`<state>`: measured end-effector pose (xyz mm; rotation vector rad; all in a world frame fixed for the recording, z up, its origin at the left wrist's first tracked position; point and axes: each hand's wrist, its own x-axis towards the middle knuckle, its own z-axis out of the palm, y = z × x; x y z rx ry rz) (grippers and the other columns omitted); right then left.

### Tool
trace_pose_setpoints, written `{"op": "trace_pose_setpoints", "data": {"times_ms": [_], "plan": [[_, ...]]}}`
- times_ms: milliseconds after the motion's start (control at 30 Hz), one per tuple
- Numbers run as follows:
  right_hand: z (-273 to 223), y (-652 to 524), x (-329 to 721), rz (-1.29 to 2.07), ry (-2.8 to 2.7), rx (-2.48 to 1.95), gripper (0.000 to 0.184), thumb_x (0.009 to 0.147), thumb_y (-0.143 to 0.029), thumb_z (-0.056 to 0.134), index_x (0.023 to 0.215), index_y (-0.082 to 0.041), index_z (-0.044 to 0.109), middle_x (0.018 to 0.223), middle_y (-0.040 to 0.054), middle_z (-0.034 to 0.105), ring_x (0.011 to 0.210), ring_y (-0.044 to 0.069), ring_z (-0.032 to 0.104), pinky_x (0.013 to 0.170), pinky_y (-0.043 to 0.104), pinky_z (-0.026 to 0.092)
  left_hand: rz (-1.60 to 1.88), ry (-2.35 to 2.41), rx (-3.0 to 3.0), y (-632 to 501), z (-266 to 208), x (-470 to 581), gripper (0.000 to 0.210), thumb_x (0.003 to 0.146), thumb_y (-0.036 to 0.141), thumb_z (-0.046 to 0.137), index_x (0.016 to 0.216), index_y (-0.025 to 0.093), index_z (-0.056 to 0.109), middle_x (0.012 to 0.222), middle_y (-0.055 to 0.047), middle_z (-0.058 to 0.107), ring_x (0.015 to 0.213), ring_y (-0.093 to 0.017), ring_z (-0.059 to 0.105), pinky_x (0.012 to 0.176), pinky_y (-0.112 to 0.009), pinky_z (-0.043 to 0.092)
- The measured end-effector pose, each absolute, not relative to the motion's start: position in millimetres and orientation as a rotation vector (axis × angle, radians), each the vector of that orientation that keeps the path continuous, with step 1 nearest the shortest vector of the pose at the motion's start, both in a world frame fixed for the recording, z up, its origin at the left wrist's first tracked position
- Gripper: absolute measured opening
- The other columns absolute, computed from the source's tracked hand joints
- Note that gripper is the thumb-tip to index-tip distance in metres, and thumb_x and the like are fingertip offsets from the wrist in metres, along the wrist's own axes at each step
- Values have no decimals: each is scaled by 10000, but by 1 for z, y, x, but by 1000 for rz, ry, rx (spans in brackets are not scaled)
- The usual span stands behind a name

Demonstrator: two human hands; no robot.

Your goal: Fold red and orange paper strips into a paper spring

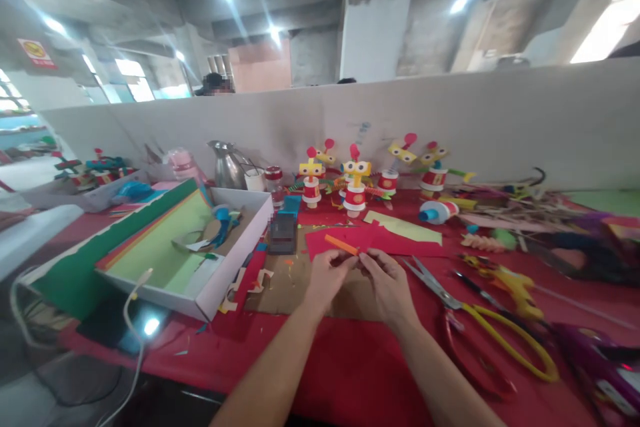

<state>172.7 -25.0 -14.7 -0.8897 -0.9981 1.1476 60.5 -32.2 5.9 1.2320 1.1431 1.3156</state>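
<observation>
"What's at the left end of the table (pixel 365 367)?"

"Near its far left corner, at least two small figures (pixel 103 173), rather blurred. Closer to us, one green board (pixel 75 280) runs along one white box (pixel 235 263), and coloured sheets (pixel 165 257) lie inside; I can't count those."

"And moving right along the far edge?"

"One metal jug (pixel 229 167), one white cup (pixel 255 180), then one red-lidded jar (pixel 274 188). On the near side of the jar lies one dark device (pixel 283 235); which kind, I can't tell."

"Where are the hands?"

"At the middle of the table, set in from the near edge, above one piece of brown cardboard (pixel 280 290). The left hand (pixel 327 273) pinches one orange strip (pixel 340 243) between thumb and fingers. The right hand (pixel 387 280) has its fingertips pinched on the strip's right end."

"How many figures beyond them?"

"Five standing figures (pixel 355 199) by the far edge, each topped with one red disc. To their right, one cup (pixel 443 212) lies tipped on its side."

"What about the right end?"

"One pair of scissors (pixel 443 292), just beside the right hand, blades toward the far edge. Then one yellow glue gun (pixel 520 290), with tangled strips (pixel 520 220) toward the far right corner, too many to count. Near the right edge, one purple object (pixel 590 360), blurred."
</observation>
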Motion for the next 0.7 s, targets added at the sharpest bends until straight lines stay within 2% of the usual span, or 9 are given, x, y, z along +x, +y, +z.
{"op": "trace_pose_setpoints", "data": {"times_ms": [67,233,433,700], "plan": [[-16,-25,172,1171,-1003,-879,216,666,-377,704,746,-189,637,682,-1,615,635,140,538,613,261,413,1270,1085,1188,-31,-1,59,300,669,403,665,817,148,715,761,-58,688,692,-156,584,647,-257,421],[-17,-25,169,1095,-1171,-863,170,727,-362,636,737,-192,633,689,-7,607,644,137,531,620,251,412,1342,1033,1058,-27,-17,50,265,636,389,708,757,154,714,740,-57,686,687,-146,589,650,-245,413],[-18,-26,167,1049,-1171,-908,163,712,-358,633,731,-199,601,668,-18,578,635,135,522,616,245,423,1346,985,964,-24,-22,49,193,637,347,706,700,165,710,665,-45,677,650,-142,586,618,-240,395],[-13,-27,169,1212,-1162,-898,208,709,-408,612,705,-200,622,666,7,628,643,157,577,623,263,461,1402,1064,1060,-23,-21,44,172,623,326,699,580,167,646,543,27,587,525,-97,487,558,-227,348]]}}
